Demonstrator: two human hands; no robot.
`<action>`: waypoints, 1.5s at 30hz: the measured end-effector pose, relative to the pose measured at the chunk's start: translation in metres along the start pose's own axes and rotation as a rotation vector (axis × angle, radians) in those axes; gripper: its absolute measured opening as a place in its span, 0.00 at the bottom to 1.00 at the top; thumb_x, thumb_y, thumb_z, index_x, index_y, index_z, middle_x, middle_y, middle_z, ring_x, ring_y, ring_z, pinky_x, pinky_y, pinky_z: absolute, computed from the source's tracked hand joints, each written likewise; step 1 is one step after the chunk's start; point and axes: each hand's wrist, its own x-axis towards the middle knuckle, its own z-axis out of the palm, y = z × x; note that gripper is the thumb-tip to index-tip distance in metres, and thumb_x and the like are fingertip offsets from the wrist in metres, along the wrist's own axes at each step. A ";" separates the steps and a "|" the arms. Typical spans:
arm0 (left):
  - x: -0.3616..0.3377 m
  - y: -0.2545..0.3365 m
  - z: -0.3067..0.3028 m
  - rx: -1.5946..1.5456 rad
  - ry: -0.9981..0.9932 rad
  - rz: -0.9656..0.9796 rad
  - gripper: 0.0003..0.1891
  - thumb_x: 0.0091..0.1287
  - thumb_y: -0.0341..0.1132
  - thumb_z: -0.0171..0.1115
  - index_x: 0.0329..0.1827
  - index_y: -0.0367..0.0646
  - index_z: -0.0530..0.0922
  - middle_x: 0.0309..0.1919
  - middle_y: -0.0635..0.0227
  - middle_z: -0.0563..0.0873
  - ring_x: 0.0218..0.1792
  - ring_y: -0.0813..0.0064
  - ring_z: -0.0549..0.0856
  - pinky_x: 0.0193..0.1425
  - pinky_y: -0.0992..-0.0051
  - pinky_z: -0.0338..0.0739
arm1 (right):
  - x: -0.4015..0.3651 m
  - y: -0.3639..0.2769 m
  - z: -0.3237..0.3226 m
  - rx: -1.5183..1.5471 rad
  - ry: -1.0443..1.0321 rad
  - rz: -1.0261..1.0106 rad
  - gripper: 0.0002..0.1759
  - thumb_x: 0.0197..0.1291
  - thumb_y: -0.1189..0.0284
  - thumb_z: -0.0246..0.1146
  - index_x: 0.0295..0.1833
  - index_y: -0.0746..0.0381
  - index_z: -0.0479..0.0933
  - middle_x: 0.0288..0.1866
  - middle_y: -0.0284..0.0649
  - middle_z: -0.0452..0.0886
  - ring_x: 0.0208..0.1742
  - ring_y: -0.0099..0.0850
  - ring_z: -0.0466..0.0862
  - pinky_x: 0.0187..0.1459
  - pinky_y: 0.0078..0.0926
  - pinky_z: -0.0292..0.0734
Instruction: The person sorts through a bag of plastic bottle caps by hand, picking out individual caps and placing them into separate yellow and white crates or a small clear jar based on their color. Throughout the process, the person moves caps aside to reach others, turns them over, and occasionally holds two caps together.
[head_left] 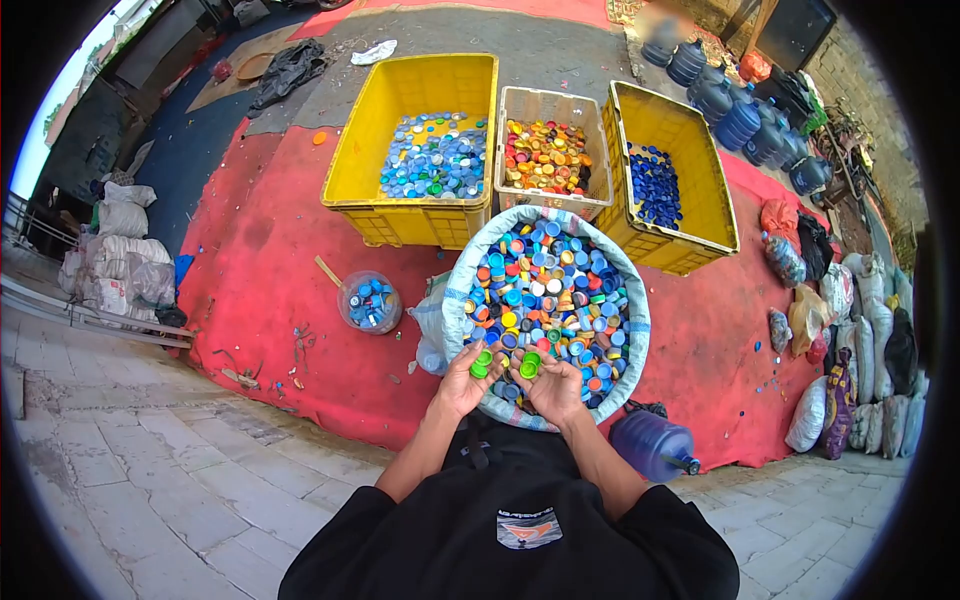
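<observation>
The left hand (460, 384) and right hand (557, 389) each hold round bright-green plastic caps (530, 368) in curled fingers, side by side above the near part of the pale-blue woven sack (637, 300).

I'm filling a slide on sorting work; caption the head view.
Two bare hands, left and right, hold green caps above a sack of mixed-colour caps.

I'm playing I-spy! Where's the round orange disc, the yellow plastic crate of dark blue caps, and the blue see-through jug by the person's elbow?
Round orange disc (320, 138), head view: top.
Yellow plastic crate (660, 249), head view: outer near wall.
Blue see-through jug (645, 442), head view: its side.
</observation>
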 end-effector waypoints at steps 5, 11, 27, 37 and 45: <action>0.002 0.024 0.006 -0.073 0.055 0.059 0.15 0.72 0.40 0.56 0.52 0.36 0.73 0.51 0.54 0.81 0.51 0.62 0.83 0.56 0.65 0.80 | 0.020 0.011 0.006 0.020 0.086 -0.040 0.26 0.46 0.74 0.53 0.54 0.69 0.70 0.57 0.53 0.75 0.59 0.47 0.76 0.64 0.43 0.70; 0.061 0.107 0.052 -0.110 0.188 0.117 0.40 0.66 0.58 0.57 0.65 0.28 0.61 0.61 0.45 0.71 0.66 0.53 0.70 0.71 0.59 0.65 | 0.102 -0.005 0.079 -0.034 0.204 -0.103 0.16 0.50 0.75 0.51 0.45 0.73 0.68 0.56 0.55 0.71 0.60 0.51 0.72 0.68 0.47 0.68; 0.039 0.088 0.048 0.208 -0.059 0.175 0.34 0.66 0.64 0.52 0.56 0.38 0.74 0.53 0.56 0.77 0.52 0.64 0.79 0.58 0.61 0.75 | 0.022 -0.120 0.006 -0.221 0.296 -0.619 0.38 0.52 0.79 0.49 0.71 0.73 0.51 0.72 0.61 0.57 0.70 0.51 0.66 0.67 0.44 0.68; 0.029 -0.006 0.020 0.732 0.226 0.130 0.17 0.71 0.47 0.59 0.34 0.41 0.79 0.29 0.71 0.81 0.25 0.85 0.76 0.31 0.80 0.73 | -0.030 -0.047 -0.095 -0.375 0.569 -0.606 0.08 0.55 0.84 0.49 0.36 0.60 0.70 0.29 0.35 0.76 0.31 0.27 0.78 0.34 0.28 0.77; 0.061 -0.012 0.017 1.628 0.299 0.523 0.19 0.54 0.27 0.70 0.48 0.36 0.75 0.37 0.60 0.85 0.33 0.69 0.83 0.38 0.70 0.77 | -0.018 -0.040 -0.081 -0.651 0.543 -0.500 0.06 0.59 0.77 0.55 0.42 0.58 0.72 0.37 0.32 0.80 0.36 0.22 0.80 0.37 0.22 0.75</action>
